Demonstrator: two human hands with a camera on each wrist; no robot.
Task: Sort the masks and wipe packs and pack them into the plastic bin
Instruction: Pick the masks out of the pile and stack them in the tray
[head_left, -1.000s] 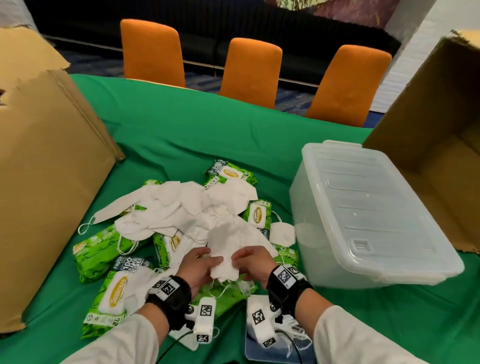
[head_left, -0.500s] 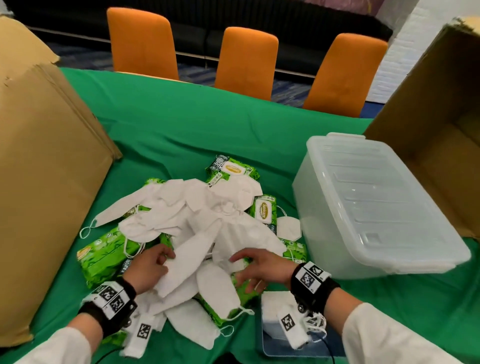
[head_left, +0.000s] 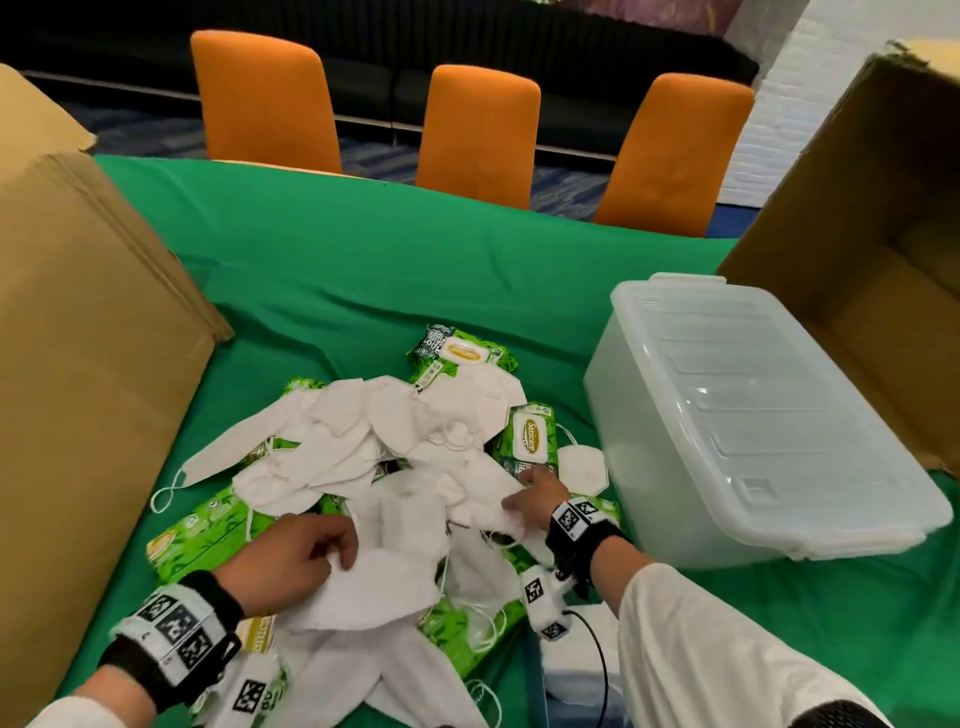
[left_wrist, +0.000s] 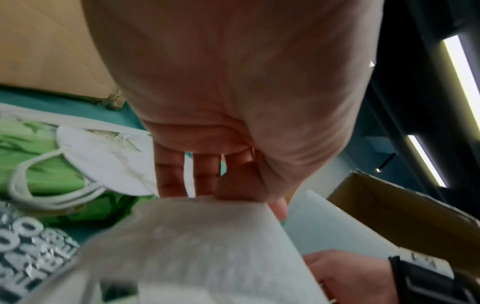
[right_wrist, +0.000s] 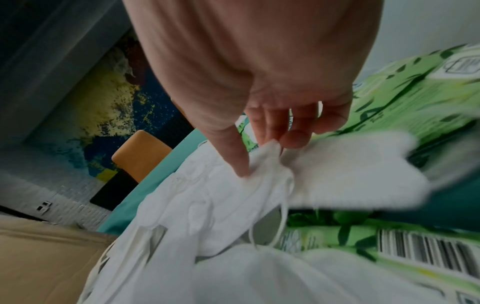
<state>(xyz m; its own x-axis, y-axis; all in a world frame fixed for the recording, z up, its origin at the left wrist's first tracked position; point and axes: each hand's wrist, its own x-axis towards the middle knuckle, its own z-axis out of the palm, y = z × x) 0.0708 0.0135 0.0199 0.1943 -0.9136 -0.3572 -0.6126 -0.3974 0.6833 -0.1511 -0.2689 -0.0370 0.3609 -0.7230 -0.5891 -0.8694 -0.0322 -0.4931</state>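
A green table (head_left: 363, 249) fills the middle of the head view, orange chairs (head_left: 475, 130) along the top, a cardboard box (head_left: 78, 364) at far left and another at upper right. At centre lies the pile: white masks (head_left: 363, 441) heaped over green wipe packs (head_left: 530, 436), loops tangled through. The bin (head_left: 753, 415) stands just right of the pile, centre right of frame, its lid on.

The left hand (head_left: 291, 556), lower left, pinches a mask (head_left: 374, 582) at its edge, thumb against fingers. The right hand (head_left: 530, 499), at the pile's right edge, pinches a fold of another mask between thumb and fingertips (right_wrist: 293, 142).

The likely trouble is the ear loops: lifting either mask may drag neighbours along, undoing the sort or pulling packs toward the near edge of the table. The closed lid is another snag, since both hands are full and nothing can go in until it is off.
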